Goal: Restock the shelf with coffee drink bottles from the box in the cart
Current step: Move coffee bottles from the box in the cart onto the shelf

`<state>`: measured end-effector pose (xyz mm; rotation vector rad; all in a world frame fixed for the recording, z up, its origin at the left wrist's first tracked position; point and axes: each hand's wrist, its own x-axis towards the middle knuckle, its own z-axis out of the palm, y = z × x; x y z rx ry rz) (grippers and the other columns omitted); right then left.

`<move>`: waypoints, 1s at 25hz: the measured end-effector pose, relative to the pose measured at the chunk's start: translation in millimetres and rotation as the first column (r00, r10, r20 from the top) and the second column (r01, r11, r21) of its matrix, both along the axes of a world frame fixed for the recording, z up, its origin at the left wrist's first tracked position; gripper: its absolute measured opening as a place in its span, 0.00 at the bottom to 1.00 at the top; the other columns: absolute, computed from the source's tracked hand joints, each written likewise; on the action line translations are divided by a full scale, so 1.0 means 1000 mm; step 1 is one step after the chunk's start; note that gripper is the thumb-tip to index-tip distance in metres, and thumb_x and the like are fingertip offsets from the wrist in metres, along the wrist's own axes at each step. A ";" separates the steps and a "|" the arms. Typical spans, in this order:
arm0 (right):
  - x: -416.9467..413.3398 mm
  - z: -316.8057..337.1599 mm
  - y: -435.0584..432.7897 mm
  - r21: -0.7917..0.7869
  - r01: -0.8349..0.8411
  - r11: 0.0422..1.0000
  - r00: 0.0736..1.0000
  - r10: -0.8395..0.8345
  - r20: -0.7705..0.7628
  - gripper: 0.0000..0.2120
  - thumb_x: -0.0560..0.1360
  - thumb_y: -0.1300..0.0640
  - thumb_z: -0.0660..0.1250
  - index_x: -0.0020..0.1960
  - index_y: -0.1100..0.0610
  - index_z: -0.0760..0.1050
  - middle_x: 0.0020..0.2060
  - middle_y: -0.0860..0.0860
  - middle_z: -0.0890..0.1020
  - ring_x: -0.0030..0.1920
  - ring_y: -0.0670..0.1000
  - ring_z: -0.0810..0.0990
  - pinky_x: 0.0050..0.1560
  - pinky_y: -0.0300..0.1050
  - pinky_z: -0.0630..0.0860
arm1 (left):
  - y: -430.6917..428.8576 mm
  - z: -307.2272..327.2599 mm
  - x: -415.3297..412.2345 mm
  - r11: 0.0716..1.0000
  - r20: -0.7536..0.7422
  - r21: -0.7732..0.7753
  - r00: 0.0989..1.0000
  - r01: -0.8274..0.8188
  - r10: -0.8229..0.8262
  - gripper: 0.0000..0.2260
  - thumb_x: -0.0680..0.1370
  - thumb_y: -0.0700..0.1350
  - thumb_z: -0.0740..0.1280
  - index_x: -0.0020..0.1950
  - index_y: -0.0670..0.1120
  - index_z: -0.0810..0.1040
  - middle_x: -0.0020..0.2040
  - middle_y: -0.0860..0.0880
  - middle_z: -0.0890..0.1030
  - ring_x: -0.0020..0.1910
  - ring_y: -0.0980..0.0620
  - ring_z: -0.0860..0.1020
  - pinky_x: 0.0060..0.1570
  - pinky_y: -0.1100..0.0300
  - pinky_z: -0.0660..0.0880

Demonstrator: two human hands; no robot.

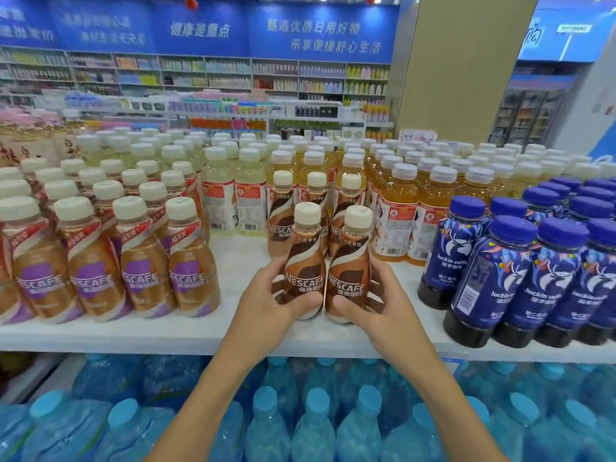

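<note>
On the shelf, your left hand grips 1 bottle and your right hand grips another, both upright, touching.

Lower labels of the left-hand bottle and right-hand bottle are covered by the thumbs of the left hand and right hand. Contact of the bases with the shelf is not resolved. Rear bottles are largely masked by the held pair. Both forearms are cut by the bottom edge. Purple-label bottles are clipped at the left edge, dark blue bottles at the right. Goods on the far shelving are blurred and too small to be identified.
</note>
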<state>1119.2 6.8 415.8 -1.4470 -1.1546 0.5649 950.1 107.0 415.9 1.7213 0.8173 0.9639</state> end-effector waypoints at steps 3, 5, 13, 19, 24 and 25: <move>-0.004 -0.002 -0.001 -0.026 0.102 0.994 0.992 -0.099 0.080 0.34 0.71 0.52 0.79 0.72 0.40 0.66 0.63 0.38 0.79 0.63 0.39 0.77 0.67 0.49 0.76 | -0.004 0.002 0.001 0.997 -0.064 0.039 0.996 -0.065 0.067 0.26 0.70 0.52 0.79 0.66 0.59 0.75 0.60 0.62 0.80 0.58 0.64 0.78 0.54 0.68 0.73; -0.005 -0.001 0.002 -0.036 0.130 0.991 0.986 -0.125 0.115 0.35 0.72 0.52 0.79 0.72 0.40 0.66 0.63 0.37 0.78 0.63 0.39 0.77 0.67 0.49 0.76 | -0.006 0.007 0.002 0.996 -0.080 0.046 0.993 -0.080 0.083 0.23 0.72 0.50 0.78 0.63 0.62 0.74 0.56 0.66 0.79 0.54 0.68 0.77 0.46 0.74 0.72; 0.019 0.017 0.018 -0.116 0.310 0.944 0.939 -0.285 0.195 0.27 0.76 0.55 0.73 0.71 0.47 0.64 0.63 0.45 0.77 0.61 0.47 0.76 0.62 0.44 0.71 | 0.011 0.017 0.001 0.963 -0.113 0.088 0.958 -0.255 0.264 0.17 0.78 0.46 0.71 0.64 0.56 0.71 0.52 0.63 0.76 0.49 0.62 0.75 0.44 0.70 0.68; 0.034 0.021 0.039 -0.179 0.361 0.915 0.925 -0.327 0.193 0.32 0.78 0.55 0.71 0.76 0.51 0.58 0.74 0.49 0.70 0.72 0.53 0.71 0.71 0.54 0.70 | 0.043 0.014 0.006 0.920 -0.179 0.100 0.903 -0.379 0.391 0.19 0.81 0.44 0.67 0.70 0.46 0.66 0.67 0.48 0.77 0.65 0.45 0.74 0.57 0.56 0.68; 0.040 0.022 0.049 -0.150 0.374 0.915 0.924 -0.355 0.139 0.36 0.80 0.58 0.68 0.79 0.50 0.49 0.77 0.52 0.66 0.75 0.56 0.68 0.71 0.56 0.68 | 0.067 0.015 0.017 0.862 -0.162 0.088 0.847 -0.498 0.506 0.23 0.81 0.39 0.65 0.74 0.41 0.60 0.70 0.41 0.71 0.69 0.40 0.72 0.66 0.47 0.72; 0.041 0.022 0.050 -0.142 0.370 0.918 0.926 -0.352 0.136 0.36 0.80 0.59 0.68 0.78 0.49 0.48 0.77 0.52 0.66 0.75 0.56 0.68 0.72 0.57 0.68 | 0.071 0.017 0.022 0.854 -0.169 0.073 0.837 -0.516 0.520 0.25 0.81 0.39 0.64 0.75 0.40 0.58 0.71 0.39 0.70 0.69 0.39 0.72 0.67 0.44 0.72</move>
